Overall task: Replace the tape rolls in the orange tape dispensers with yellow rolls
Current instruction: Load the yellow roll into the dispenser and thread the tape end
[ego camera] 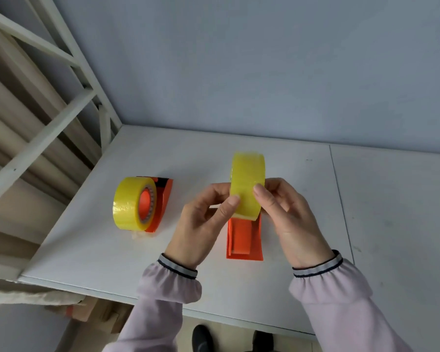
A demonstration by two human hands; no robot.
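Note:
Two orange tape dispensers lie on a white table (302, 204). The left dispenser (160, 209) lies on its side with a yellow roll (127, 203) on its orange hub. The second dispenser (244, 240) lies in front of me, its handle end pointing at me. A second yellow roll (247, 179) stands on edge above its far end, held from both sides. My left hand (203, 224) pinches the roll's left side with thumb and fingers. My right hand (290, 217) grips its right side, thumb on the outer tape face. Whether this roll sits on the dispenser's hub is hidden.
A white metal rack frame (61, 105) rises at the left beside the table. The grey wall (264, 72) runs along the table's far edge. Cardboard pieces (87, 311) lie on the floor under the near left corner, and my shoes (201, 339) show below the front edge.

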